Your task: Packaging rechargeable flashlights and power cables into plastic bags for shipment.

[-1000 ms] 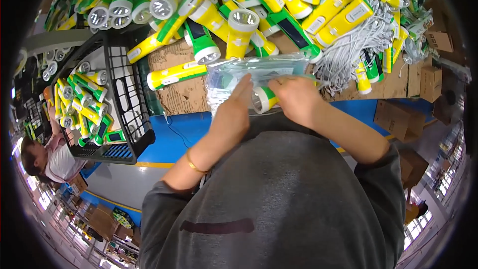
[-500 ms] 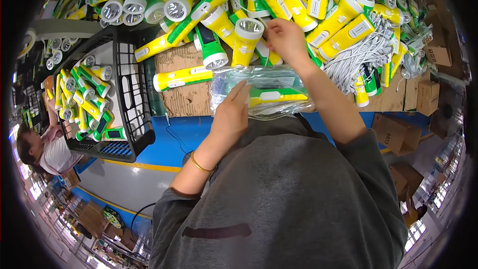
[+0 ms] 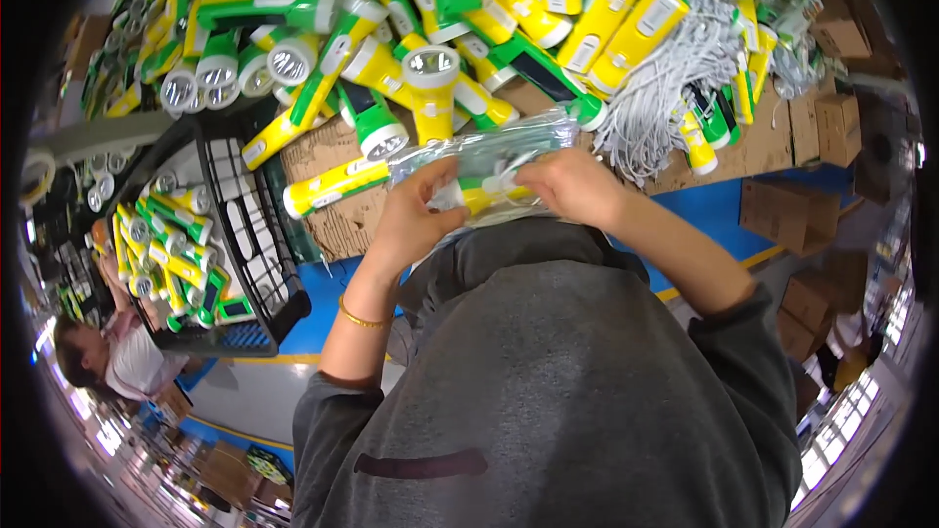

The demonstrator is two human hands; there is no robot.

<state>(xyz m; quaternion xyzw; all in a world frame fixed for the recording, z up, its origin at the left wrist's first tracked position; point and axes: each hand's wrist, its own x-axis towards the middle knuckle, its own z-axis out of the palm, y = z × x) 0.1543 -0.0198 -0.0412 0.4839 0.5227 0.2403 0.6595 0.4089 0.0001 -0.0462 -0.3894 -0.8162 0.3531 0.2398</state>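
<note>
Close against my body at the table's front edge, a yellow-and-green flashlight lies with clear plastic bags around and behind it. My left hand grips the flashlight's left part through the plastic, thumb and forefinger curled around it. From the other side my right hand pinches at the flashlight's middle. Something small and whitish shows by its fingertips, but I cannot make out what it is. Just beyond the bags stands another flashlight, its lens up. A further one lies left of the bags.
A heap of yellow-and-green flashlights fills the back of the table. White cables lie bunched at the right. At the left is a black crate with several flashlights in it. A person is beside it. Cardboard boxes stand at the right.
My right hand has come down from the heap to the bagged flashlight. My left hand has gone from lying flat on the bag to gripping it. The view has shifted slightly.
</note>
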